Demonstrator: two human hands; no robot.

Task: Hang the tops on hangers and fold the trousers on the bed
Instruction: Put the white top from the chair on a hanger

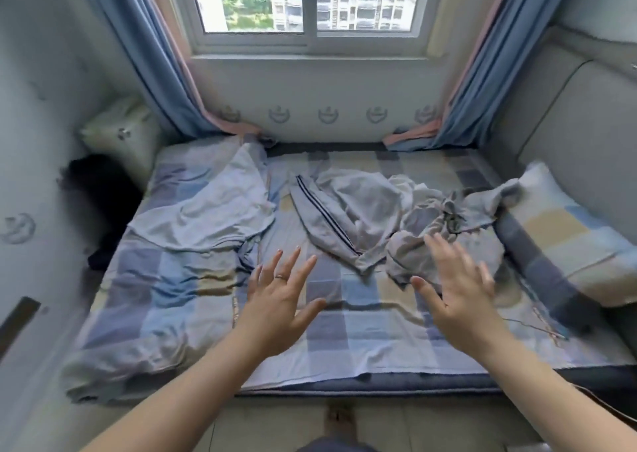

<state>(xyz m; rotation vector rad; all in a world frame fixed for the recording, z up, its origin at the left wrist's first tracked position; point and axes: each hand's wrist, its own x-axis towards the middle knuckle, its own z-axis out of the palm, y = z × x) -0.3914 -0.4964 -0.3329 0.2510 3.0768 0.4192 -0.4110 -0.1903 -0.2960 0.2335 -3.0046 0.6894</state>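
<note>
A crumpled heap of grey clothes (396,217) lies on the right half of the bed (344,334); one piece has a dark stripe down its side. A pale blue-white top (213,206) lies spread on the left half. My left hand (281,300) hovers over the checked sheet with its fingers spread and a ring on one finger, holding nothing. My right hand (458,296) is also spread, with its fingertips over the near edge of the grey heap; I cannot tell if it touches the cloth. No hangers are in view.
A checked pillow (565,231) leans at the bed's right side against a grey padded headboard (579,124). Another pillow (124,134) and a dark shape (100,189) sit at the far left. Blue curtains (151,65) frame the window (310,3) behind the bed.
</note>
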